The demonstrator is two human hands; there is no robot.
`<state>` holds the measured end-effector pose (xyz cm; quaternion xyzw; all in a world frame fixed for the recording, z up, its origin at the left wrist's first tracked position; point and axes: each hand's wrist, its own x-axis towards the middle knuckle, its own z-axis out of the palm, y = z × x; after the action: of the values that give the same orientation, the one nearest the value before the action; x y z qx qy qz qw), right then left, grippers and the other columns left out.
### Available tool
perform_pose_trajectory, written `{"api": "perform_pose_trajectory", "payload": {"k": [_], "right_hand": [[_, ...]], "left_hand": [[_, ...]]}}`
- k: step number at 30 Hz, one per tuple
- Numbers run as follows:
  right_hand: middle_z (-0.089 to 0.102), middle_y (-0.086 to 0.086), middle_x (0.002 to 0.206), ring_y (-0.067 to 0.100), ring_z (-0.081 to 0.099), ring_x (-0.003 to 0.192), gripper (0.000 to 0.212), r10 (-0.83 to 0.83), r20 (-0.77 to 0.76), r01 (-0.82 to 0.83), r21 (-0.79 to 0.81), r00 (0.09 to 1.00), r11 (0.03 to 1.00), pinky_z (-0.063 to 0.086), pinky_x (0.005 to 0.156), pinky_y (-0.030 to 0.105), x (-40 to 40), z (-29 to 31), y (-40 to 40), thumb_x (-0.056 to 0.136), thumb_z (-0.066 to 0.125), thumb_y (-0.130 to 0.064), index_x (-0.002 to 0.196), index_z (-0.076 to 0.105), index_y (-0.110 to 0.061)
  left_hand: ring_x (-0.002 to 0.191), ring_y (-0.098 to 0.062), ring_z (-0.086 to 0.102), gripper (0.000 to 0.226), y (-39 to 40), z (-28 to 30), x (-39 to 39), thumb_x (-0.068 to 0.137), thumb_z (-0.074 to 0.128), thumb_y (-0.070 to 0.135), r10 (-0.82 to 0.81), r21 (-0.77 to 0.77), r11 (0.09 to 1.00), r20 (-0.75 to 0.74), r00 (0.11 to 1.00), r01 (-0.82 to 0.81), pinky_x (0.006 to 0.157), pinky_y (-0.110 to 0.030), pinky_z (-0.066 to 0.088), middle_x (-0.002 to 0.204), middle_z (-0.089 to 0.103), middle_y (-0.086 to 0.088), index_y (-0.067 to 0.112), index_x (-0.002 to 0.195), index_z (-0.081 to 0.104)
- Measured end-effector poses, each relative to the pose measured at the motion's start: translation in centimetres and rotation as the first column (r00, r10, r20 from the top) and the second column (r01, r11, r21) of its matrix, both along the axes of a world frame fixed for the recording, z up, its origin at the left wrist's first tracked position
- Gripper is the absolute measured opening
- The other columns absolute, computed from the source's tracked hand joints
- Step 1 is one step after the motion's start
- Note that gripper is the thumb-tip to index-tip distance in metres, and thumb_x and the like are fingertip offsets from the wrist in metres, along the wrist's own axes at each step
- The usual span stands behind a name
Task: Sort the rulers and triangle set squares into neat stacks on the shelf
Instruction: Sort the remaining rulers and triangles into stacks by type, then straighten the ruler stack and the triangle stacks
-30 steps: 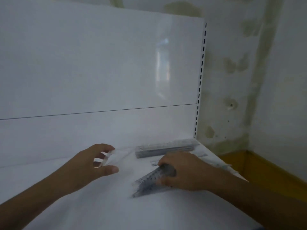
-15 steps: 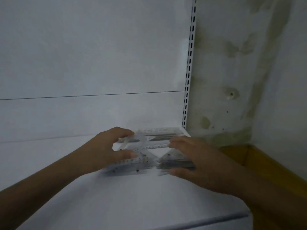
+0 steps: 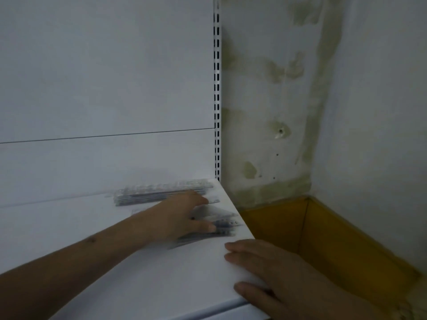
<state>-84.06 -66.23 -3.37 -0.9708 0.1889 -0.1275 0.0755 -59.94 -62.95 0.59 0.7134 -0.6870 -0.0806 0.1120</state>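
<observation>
White and smooth, the metal shelf (image 3: 143, 269) carries a blurred pile of clear plastic triangle set squares (image 3: 217, 225) at its right end, lying just in front of a neat stack of clear plastic rulers (image 3: 161, 194) against the back panel. Fingers of the left hand (image 3: 178, 220) lie spread and fairly straight over the triangles, so pressing lightly and nudging the edges flush should square them without pushing any off the near right edge. Flat on the shelf's front corner, the right hand (image 3: 277, 280) has its fingers straight, holding nothing, and could serve as a stop there.
</observation>
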Motion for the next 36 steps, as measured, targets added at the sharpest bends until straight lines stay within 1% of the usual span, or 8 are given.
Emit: {"api": "perform_pose_trajectory", "payload": {"k": [7, 13, 17, 19, 22, 27, 31, 36], "right_hand": [[0.024, -0.029, 0.149, -0.016, 0.009, 0.134, 0.06, 0.124, 0.076, -0.128, 0.058, 0.989, 0.99, 0.005, 0.108, 0.006, 0.1, -1.2, -1.1, 0.09, 0.029, -0.067, 0.141, 0.038, -0.038], [0.023, -0.036, 0.144, -0.019, 0.011, 0.13, 0.056, 0.147, 0.008, -0.146, -0.004, 0.989, 0.989, 0.019, 0.111, 0.012, 0.5, 0.7, -1.3, 0.089, 0.031, -0.071, 0.138, 0.034, -0.046], [0.045, -0.039, 0.124, -0.015, 0.036, 0.119, 0.051, 0.156, 0.103, -0.157, 0.005, 0.982, 0.988, 0.035, 0.086, 0.0, 2.8, 3.5, 0.0, 0.089, 0.021, -0.073, 0.126, 0.043, -0.044], [0.039, -0.043, 0.129, -0.019, 0.031, 0.121, 0.055, 0.211, 0.112, -0.21, -0.021, 0.971, 0.977, 0.029, 0.091, 0.002, 5.2, 4.2, 0.8, 0.085, 0.018, -0.079, 0.13, 0.033, -0.05], [0.055, -0.033, 0.114, -0.015, 0.049, 0.103, 0.038, 0.33, 0.09, -0.322, -0.093, 0.94, 0.942, 0.043, 0.08, 0.004, 9.6, 5.3, 3.7, 0.094, 0.026, -0.065, 0.113, 0.053, -0.045], [0.054, -0.03, 0.119, -0.013, 0.05, 0.105, 0.033, 0.503, 0.001, -0.5, -0.106, 0.864, 0.859, 0.038, 0.091, 0.007, 17.4, 4.8, 10.0, 0.094, 0.034, -0.059, 0.113, 0.056, -0.044], [0.02, -0.048, 0.131, -0.022, 0.022, 0.123, 0.053, 0.552, 0.013, -0.55, -0.058, 0.834, 0.833, 0.021, 0.102, 0.004, 23.4, 4.0, 16.2, 0.082, 0.014, -0.075, 0.129, 0.029, -0.056], [0.003, -0.051, 0.13, -0.032, 0.004, 0.117, 0.058, 0.491, -0.029, -0.491, 0.016, 0.871, 0.871, 0.008, 0.101, 0.003, 28.5, 2.6, 23.3, 0.076, 0.012, -0.077, 0.132, 0.012, -0.06]], "left_hand": [[0.118, 0.006, 0.038, 0.091, -0.3, -0.2, 0.3, 0.064, 0.057, 0.071, 0.004, 0.046, 0.999, -0.041, 0.999, -0.002, 0.093, -0.012, 0.028, 0.144, 0.04, 0.016, 0.034, 0.143, 0.032], [0.117, 0.006, 0.04, 0.07, 1.6, 0.3, 1.6, 0.076, 0.055, 0.069, 0.083, -0.039, 0.995, -0.149, 0.985, -0.09, 0.094, -0.015, 0.031, 0.128, 0.04, 0.027, 0.044, 0.137, 0.035], [0.11, 0.021, 0.039, 0.083, 5.8, 1.0, 5.0, 0.06, 0.033, 0.091, 0.146, -0.116, 0.979, -0.16, 0.976, -0.165, 0.084, -0.009, 0.036, 0.114, 0.039, 0.044, 0.047, 0.13, 0.041], [0.104, 0.027, 0.036, 0.086, 8.9, 1.0, 7.0, 0.058, 0.026, 0.093, 0.2, -0.173, 0.96, -0.133, 0.971, -0.222, 0.078, -0.004, 0.037, 0.108, 0.035, 0.049, 0.047, 0.128, 0.042], [0.11, 0.019, 0.039, 0.071, 14.9, 0.4, 10.1, 0.069, 0.031, 0.08, 0.305, -0.216, 0.923, -0.092, 0.948, -0.318, 0.079, -0.002, 0.035, 0.117, 0.038, 0.042, 0.044, 0.13, 0.042], [0.108, 0.027, 0.034, 0.055, 27.5, -0.2, 14.9, 0.08, 0.035, 0.067, 0.474, -0.232, 0.853, -0.033, 0.88, -0.468, 0.092, -0.001, 0.031, 0.125, 0.039, 0.037, 0.044, 0.13, 0.042], [0.114, 0.021, 0.036, 0.062, 38.2, -0.5, 17.9, 0.075, 0.026, 0.079, 0.566, -0.257, 0.792, -0.029, 0.824, -0.554, 0.099, -0.007, 0.03, 0.126, 0.042, 0.037, 0.047, 0.126, 0.044], [0.117, 0.016, 0.04, 0.071, 50.7, -1.5, 21.1, 0.063, 0.019, 0.093, 0.629, -0.313, 0.72, -0.085, 0.773, -0.62, 0.098, -0.009, 0.034, 0.12, 0.044, 0.041, 0.051, 0.114, 0.047]]}}
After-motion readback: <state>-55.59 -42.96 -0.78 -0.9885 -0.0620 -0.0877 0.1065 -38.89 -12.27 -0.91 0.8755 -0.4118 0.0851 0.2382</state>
